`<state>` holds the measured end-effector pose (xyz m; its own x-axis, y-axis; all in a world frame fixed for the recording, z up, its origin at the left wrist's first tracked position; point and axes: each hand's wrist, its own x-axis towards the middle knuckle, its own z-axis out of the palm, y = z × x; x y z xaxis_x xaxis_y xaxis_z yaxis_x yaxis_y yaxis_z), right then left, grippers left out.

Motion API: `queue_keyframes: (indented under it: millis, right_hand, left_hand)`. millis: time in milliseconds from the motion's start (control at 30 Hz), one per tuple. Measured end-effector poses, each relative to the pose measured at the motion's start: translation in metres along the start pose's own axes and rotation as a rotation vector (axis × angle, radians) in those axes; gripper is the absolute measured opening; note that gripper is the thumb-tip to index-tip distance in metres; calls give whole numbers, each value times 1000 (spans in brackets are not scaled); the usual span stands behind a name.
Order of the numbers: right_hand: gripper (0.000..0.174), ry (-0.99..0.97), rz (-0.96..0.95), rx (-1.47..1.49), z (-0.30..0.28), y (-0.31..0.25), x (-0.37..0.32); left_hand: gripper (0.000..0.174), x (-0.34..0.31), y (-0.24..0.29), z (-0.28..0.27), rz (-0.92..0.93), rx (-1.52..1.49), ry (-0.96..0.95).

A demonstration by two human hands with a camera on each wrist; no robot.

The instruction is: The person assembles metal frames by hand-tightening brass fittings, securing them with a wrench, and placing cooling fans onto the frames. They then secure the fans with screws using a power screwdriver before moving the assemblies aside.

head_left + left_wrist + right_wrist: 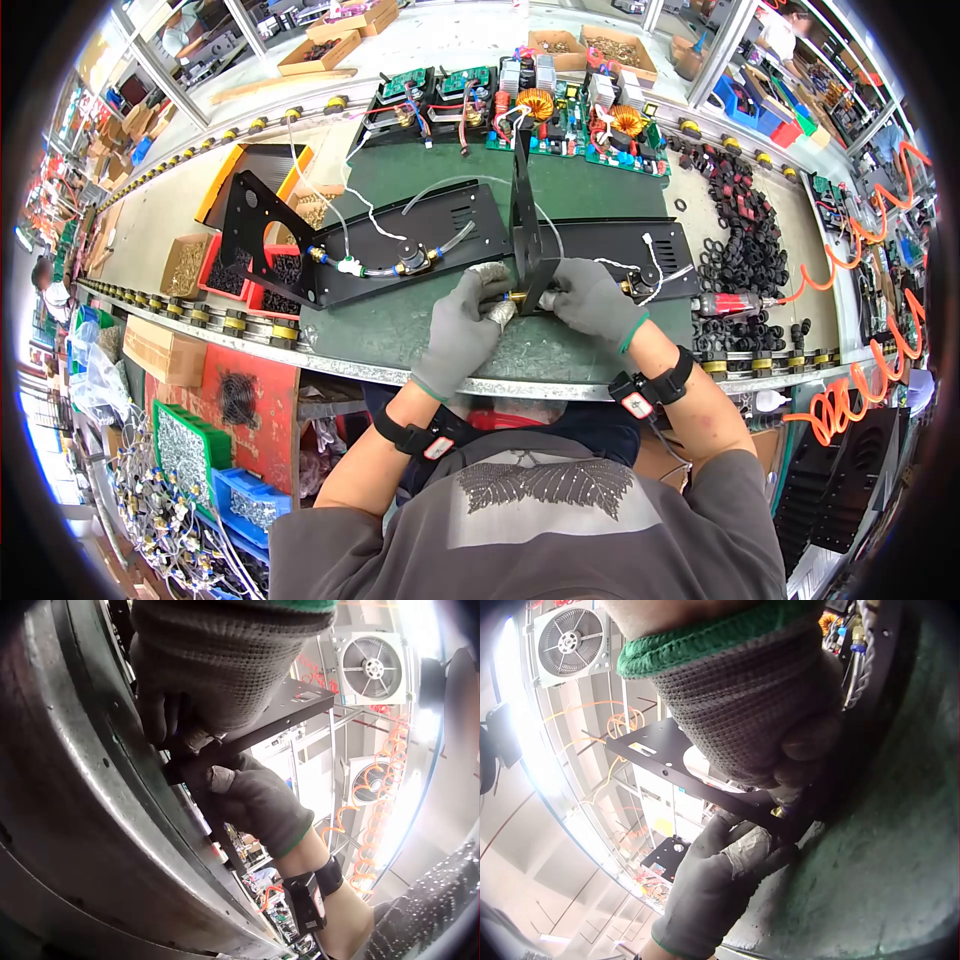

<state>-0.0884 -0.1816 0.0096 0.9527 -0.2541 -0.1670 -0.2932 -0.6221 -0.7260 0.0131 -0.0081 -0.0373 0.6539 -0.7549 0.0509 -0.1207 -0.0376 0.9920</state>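
Two black L-shaped metal brackets lie on the green mat, the left bracket (pixel 350 270) carrying a valve (pixel 412 257) with clear tubing. The upright panel (pixel 524 205) of the right bracket stands between both gloved hands. From its left side, my left hand (pixel 465 325) pinches a brass fitting (pixel 515 296) at the panel's lower near corner. On the other side my right hand (pixel 595 300) has its fingers curled in at the same spot, where a bit of brass (pixel 778 812) shows by the fingertips. Their grip partly hides the fitting. Silvery tape wraps some left fingertips.
Circuit boards (pixel 540 110) line the mat's far edge. Black rings (pixel 740 230) are heaped at right, beside a red air tool (pixel 725 304) on a coiled orange hose (pixel 860 225). Red bins (pixel 225 270) and a yellow-edged frame (pixel 250 185) stand at left.
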Motion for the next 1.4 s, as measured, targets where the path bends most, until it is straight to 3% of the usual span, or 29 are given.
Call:
queue_keyframes:
  millis: [133, 200, 300, 500, 600, 733, 833, 900, 967, 1033, 1067, 1100, 1167, 1200, 1267, 1300, 1367, 1400]
  right_hand:
    - [30, -7, 30, 23, -1, -2, -1]
    - [30, -14, 25, -28, -4, -7, -2]
    - [30, -4, -4, 6, 0, 0, 0]
    - [29, -20, 10, -50, -2, -4, 0]
    - [29, -28, 9, -2, -1, -1, 1]
    - [28, -28, 18, 3, -2, -3, 0]
    - [28, 0, -41, 25, 0, 4, 1]
    - [29, -33, -9, 13, 0, 0, 1]
    - [29, -26, -9, 3, 0, 1, 0]
    - [29, -19, -22, -19, -3, -2, 1]
    - [29, -25, -4, -24, -5, -6, 0]
    - [29, -31, 19, -28, -5, -8, -1]
    - [29, -20, -2, -22, 1, 2, 0]
    - [29, -4, -27, -19, 2, 6, 1]
    - [29, -23, 18, -18, -7, -11, -3]
    - [29, -44, 66, -12, -9, -17, -5]
    - [30, -34, 34, -24, -3, -5, -2]
    - [30, -21, -4, -39, -3, -6, 0]
  left_hand:
    - [39, 3, 0, 0, -58, -138, 69]
    - [35, 7, -1, -6, -127, -35, -75]
    - [33, 6, 8, -4, -118, 86, -43]
    - [38, 1, 1, -1, -28, -17, 9]
    - [42, 5, 9, -6, -156, -104, -23]
    - [44, 7, 4, -7, -84, -146, -38]
    - [41, -1, 26, -13, -63, 73, -163]
    - [38, -4, 40, -17, 32, -122, 114]
    - [39, -2, 22, -23, 102, -23, 106]
    - [37, -1, 32, -25, 18, 287, -65]
    - [35, -7, 42, -29, -212, -21, -190]
    - [35, -6, 39, -27, -213, -21, -188]
    - [35, -4, 27, -20, 247, 303, 98]
    - [35, -4, 33, -23, 247, 302, 98]
    - [38, -6, 51, -31, -374, -1, -172]
    - [38, -6, 47, -30, -375, 0, -173]
    - [35, -6, 34, -25, 11, 87, -2]
    - [30, -6, 34, -19, 44, 86, -10]
